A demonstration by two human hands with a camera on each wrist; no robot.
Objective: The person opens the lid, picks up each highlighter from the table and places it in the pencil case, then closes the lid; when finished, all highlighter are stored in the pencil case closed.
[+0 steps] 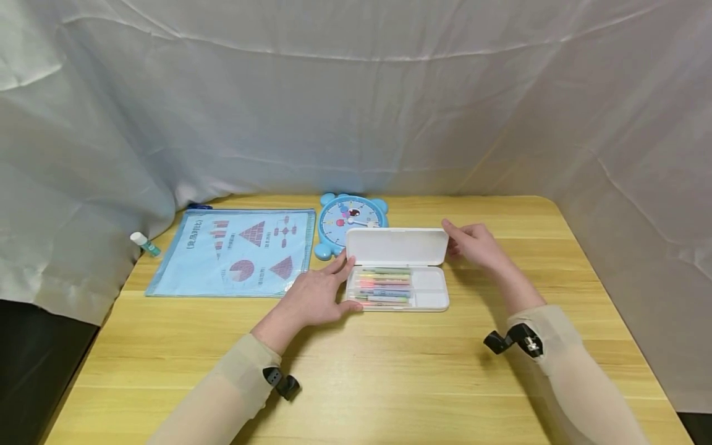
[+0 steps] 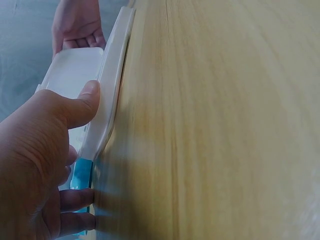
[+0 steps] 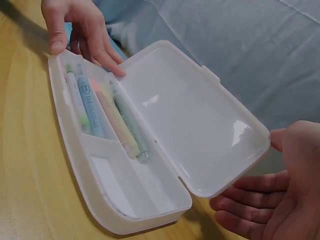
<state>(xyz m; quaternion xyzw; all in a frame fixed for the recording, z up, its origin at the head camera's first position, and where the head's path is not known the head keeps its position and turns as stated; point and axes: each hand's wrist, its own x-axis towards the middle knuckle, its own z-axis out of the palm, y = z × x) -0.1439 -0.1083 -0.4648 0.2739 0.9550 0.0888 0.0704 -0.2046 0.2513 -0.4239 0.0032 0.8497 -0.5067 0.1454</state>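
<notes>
A white plastic pencil case (image 1: 430, 299) lies on the table with its lid (image 1: 397, 247) raised at the back. Several pastel highlighters (image 1: 385, 292) fill its left part; the right compartments hold nothing. My left hand (image 1: 313, 298) holds the case's left end, thumb at the front corner and a finger by the hinge side. At the lid's right edge is my right hand (image 1: 477, 246), its thumb on the rim and its fingers behind, as the right wrist view shows (image 3: 295, 185). In the left wrist view, the left thumb (image 2: 82, 107) presses on the case's end.
Behind the case is a blue toy clock (image 1: 334, 228), partly covered by the lid. A light-blue zip folder (image 1: 217, 266) lies to the left, with a glue stick (image 1: 146, 245) beside it. Grey cloth (image 1: 356, 123) hangs around the wooden table (image 1: 378, 383).
</notes>
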